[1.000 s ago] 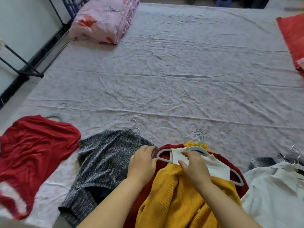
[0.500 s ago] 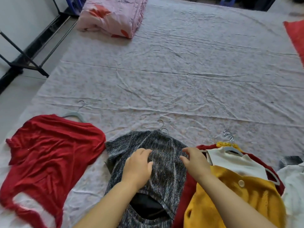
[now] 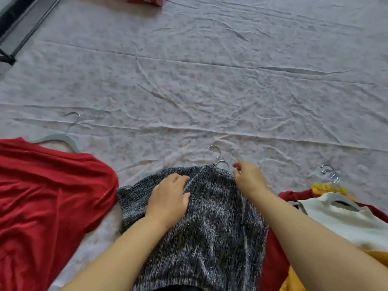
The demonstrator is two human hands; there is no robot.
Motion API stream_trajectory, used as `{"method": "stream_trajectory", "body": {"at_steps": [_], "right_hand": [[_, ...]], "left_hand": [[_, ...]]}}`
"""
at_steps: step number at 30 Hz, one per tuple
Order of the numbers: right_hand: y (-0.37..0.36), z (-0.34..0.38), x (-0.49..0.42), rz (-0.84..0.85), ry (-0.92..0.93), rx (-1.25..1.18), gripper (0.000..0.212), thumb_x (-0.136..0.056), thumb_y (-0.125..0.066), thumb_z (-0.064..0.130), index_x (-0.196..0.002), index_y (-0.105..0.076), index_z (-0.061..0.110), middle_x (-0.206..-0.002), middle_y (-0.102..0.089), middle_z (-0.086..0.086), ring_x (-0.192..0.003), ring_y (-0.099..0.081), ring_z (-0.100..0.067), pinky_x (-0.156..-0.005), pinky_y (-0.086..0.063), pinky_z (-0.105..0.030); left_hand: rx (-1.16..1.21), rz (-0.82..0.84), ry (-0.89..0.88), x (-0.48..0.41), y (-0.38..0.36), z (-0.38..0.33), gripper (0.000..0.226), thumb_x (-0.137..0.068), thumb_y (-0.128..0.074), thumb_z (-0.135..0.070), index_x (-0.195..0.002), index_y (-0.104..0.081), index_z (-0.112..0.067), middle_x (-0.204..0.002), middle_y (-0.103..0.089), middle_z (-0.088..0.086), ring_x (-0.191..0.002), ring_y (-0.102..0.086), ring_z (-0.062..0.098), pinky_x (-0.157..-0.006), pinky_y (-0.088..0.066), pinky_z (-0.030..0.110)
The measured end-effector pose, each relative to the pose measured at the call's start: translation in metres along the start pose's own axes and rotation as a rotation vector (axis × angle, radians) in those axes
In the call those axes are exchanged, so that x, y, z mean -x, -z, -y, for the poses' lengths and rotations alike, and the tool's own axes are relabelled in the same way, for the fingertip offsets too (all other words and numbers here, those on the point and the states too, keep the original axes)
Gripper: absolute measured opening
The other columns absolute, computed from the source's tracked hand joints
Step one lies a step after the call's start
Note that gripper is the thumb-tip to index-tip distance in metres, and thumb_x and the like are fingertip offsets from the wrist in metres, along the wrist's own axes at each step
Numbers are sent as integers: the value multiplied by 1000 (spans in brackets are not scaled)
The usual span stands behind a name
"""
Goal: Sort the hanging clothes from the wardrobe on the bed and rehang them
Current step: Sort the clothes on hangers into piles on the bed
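A grey marled garment (image 3: 210, 227) lies flat on the bed in front of me, with two metal hanger hooks (image 3: 218, 156) sticking out at its top. My left hand (image 3: 170, 198) rests on its upper left part, fingers and thumb bunching a fold of the fabric. My right hand (image 3: 247, 177) lies on the garment's top right shoulder, just right of the hooks, its fingertips loosely curled over the sheet. A red garment (image 3: 42, 196) on a grey hanger (image 3: 56, 138) lies to the left.
At the right is a pile of a white top (image 3: 336, 219), a yellow knit (image 3: 327, 187) and a dark red piece (image 3: 275, 259), with several hooks (image 3: 330, 175). The wrinkled bed sheet (image 3: 210, 80) stretches ahead. A black rack frame (image 3: 19, 22) stands at the far left.
My right hand left the white top on the pile and moved left and up to the grey garment's top by the hooks. My left hand shifted onto the grey garment.
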State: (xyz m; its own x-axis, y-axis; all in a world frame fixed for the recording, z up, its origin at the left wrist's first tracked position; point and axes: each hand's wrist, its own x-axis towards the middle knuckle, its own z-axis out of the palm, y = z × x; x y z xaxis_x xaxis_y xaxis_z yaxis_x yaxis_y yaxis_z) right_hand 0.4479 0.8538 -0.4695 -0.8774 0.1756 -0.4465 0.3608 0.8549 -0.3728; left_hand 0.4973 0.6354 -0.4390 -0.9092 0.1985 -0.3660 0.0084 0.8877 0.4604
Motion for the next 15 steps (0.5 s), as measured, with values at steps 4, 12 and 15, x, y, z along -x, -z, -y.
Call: {"method": "stream_trajectory", "body": {"at_steps": [4, 12, 15], "right_hand": [[-27, 1, -41, -29, 9, 138, 24, -93, -50, 18, -113, -62, 16, -115, -63, -9, -103, -58, -29, -83, -46, -35], [-36, -1, -72, -43, 55, 138, 18, -90, -54, 20, -106, -62, 17, -111, -65, -8, -100, -58, -28, -73, -41, -31], [-27, -5, -71, 12, 110, 51, 23, -90, -55, 19, -111, -64, 14, -113, -66, -8, -104, -58, -25, -87, -44, -33]], "left_hand": [[-6, -4, -24, -32, -20, 4, 46, -93, -49, -30, -136, -40, -20, -134, -45, 0, -122, -42, 19, -102, -35, 35], [-78, -33, -87, -95, -47, 4, 38, -95, -42, -19, -133, -43, -17, -132, -48, 2, -122, -42, 23, -100, -32, 37], [-152, -7, -67, -104, -56, 3, 37, -95, -43, -21, -132, -44, -20, -129, -52, 2, -119, -44, 24, -99, -29, 36]]}}
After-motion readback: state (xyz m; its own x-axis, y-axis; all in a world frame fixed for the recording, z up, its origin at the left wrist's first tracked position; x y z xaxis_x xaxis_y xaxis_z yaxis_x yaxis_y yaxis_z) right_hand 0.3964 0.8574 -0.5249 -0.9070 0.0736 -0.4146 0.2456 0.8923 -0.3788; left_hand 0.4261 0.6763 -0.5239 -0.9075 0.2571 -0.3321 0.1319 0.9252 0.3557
